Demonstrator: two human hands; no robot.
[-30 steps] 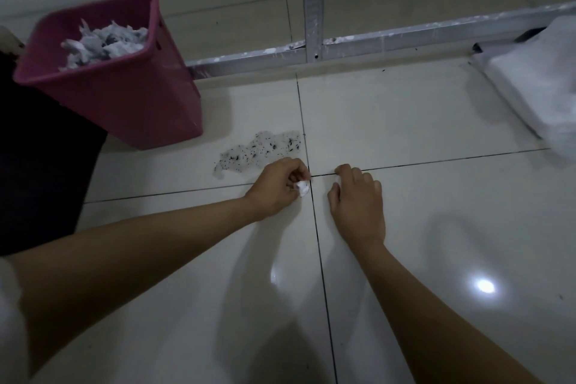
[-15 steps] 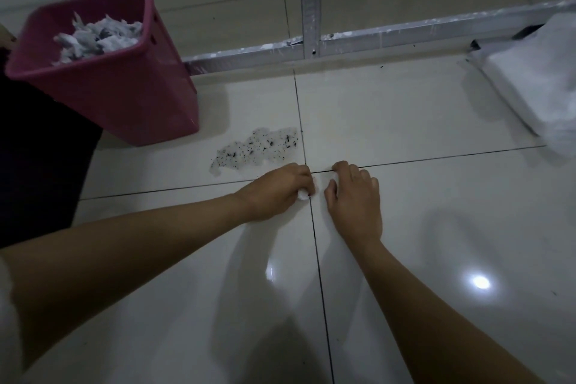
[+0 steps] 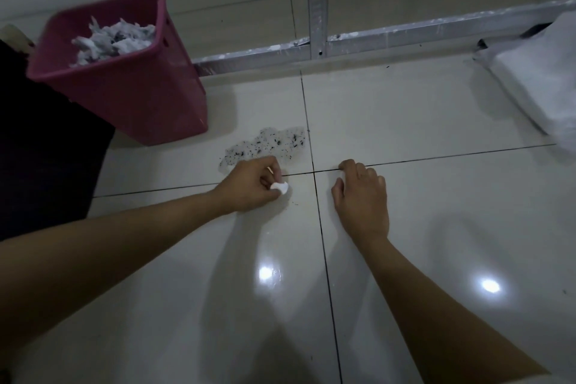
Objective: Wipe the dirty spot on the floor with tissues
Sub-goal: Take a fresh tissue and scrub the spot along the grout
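A wet grey patch with black specks, the dirty spot (image 3: 269, 144), lies on the pale floor tiles just left of a grout line. My left hand (image 3: 251, 185) rests on the floor at the spot's near edge, fingers closed on a small white wad of tissue (image 3: 279, 186) that sticks out at the fingertips. My right hand (image 3: 361, 196) lies palm down on the tile to the right of the grout crossing, fingers curled loosely, holding nothing that I can see.
A pink bin (image 3: 131, 84) filled with used grey tissues stands behind and left of the spot. A white tissue pack (image 3: 542, 78) lies at the far right. A metal frame rail (image 3: 343, 44) crosses the floor behind. A dark mat (image 3: 40, 146) covers the left side.
My left hand has slid left with the tissue, away from the right hand, and now sits at the spot's lower edge. The hands, which were touching, are now apart.
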